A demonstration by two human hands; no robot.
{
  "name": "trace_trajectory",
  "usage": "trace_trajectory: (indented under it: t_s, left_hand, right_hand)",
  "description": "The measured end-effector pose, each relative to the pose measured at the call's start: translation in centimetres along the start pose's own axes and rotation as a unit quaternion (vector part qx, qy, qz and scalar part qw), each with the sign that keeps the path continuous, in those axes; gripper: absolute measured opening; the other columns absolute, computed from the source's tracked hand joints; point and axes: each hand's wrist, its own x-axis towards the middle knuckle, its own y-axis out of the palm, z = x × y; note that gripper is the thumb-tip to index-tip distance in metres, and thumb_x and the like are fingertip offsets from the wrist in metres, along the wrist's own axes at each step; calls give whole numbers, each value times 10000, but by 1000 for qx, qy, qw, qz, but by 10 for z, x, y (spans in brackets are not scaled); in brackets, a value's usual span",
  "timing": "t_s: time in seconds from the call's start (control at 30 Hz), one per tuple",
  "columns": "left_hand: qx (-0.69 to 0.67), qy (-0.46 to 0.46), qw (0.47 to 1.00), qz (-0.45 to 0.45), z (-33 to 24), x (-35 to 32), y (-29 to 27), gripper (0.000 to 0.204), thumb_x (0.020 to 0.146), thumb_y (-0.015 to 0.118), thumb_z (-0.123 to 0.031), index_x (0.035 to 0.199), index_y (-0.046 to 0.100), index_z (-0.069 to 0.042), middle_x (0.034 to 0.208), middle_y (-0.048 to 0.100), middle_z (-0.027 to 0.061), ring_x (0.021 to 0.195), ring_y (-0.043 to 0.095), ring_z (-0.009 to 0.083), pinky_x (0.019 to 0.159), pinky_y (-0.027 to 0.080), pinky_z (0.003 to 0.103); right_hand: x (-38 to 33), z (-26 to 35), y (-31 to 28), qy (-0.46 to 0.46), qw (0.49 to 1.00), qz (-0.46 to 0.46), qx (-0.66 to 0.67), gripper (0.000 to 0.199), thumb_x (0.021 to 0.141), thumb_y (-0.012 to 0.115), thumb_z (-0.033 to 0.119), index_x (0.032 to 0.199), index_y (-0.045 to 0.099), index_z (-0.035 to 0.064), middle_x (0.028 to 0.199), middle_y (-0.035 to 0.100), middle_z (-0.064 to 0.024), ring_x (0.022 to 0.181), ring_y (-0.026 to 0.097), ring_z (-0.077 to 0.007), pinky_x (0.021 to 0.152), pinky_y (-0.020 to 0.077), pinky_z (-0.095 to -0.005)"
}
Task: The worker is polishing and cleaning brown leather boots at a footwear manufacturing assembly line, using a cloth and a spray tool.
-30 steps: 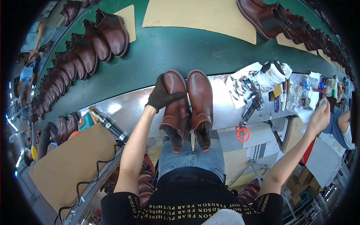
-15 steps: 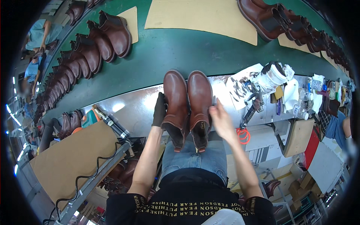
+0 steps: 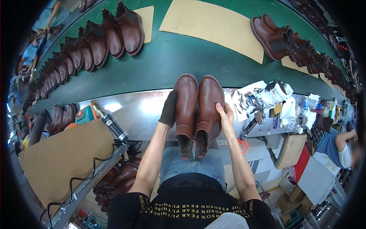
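A pair of brown leather ankle boots rests toes away from me at the metal bench edge, the left boot (image 3: 186,100) close beside the right boot (image 3: 210,100). Their dark openings and heel tabs face my lap. My left hand (image 3: 169,108), in a dark glove, presses along the outer side of the left boot, its fingers close together. On the other side my bare right hand (image 3: 226,119) holds the right boot, thumb on the upper; the fingertips behind it are partly hidden.
Brown boots stand in a long row (image 3: 89,44) at left and another (image 3: 272,40) at right on the green bench (image 3: 164,57). Stained cloths (image 3: 249,99), a black-handled tool (image 3: 249,128) and bottles lie at right. A cardboard sheet (image 3: 65,160) with a black cable is at left.
My right hand has closed in on the right boot, its thumb now on the leather. My left hand stays against the left boot. The view has shifted slightly.
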Motion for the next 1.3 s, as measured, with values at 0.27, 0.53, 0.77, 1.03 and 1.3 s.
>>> trace_trajectory:
  t_s: [0.27, 0.53, 0.77, 1.03, 1.3]
  left_hand:
    - [-100, 63, 989, 86, 46, 39, -38, 502, 972, 330, -399, 1321, 404, -46, 1296, 488, 104, 1168, 484, 223, 1000, 381, 357]
    - [-530, -279, 758, 258, -16, 16, -1, 633, 944, 286, -523, 1320, 406, -28, 1284, 499, 135, 1169, 480, 232, 1016, 347, 367]
    - [-345, -176, 878, 282, -38, 5, 13, 650, 929, 341, -527, 1255, 474, 19, 1200, 566, 133, 1092, 533, 212, 976, 391, 345]
    - [185, 195, 955, 128, -52, 8, 19, 519, 818, 644, -275, 1222, 496, 16, 1161, 570, 135, 1067, 532, 180, 931, 419, 313]
    - [-356, -161, 860, 329, 12, 103, -46, 390, 962, 418, -281, 1251, 474, -25, 1199, 557, 120, 1085, 536, 214, 976, 413, 341]
  right_hand:
    - [4, -10, 19, -42, 986, 50, 156, 416, 915, 507, 311, 1166, 508, -21, 1066, 563, -70, 960, 519, -135, 855, 398, -265]
    - [18, -19, -8, 130, 944, 33, 300, 451, 963, 400, 382, 1137, 534, -12, 1010, 605, -84, 877, 600, -157, 781, 484, -271]
    - [9, 5, 0, 98, 973, 21, 206, 498, 955, 395, 439, 1168, 519, 7, 1049, 581, -89, 908, 574, -153, 813, 458, -277]
    - [15, 1, 1, -20, 992, 98, 74, 536, 896, 506, 349, 1297, 363, 23, 1195, 478, -99, 1060, 479, -173, 917, 386, -305]
    - [0, 5, 23, -58, 987, 137, 62, 689, 819, 601, 354, 1345, 308, 16, 1258, 434, -150, 1171, 416, -236, 993, 332, -335]
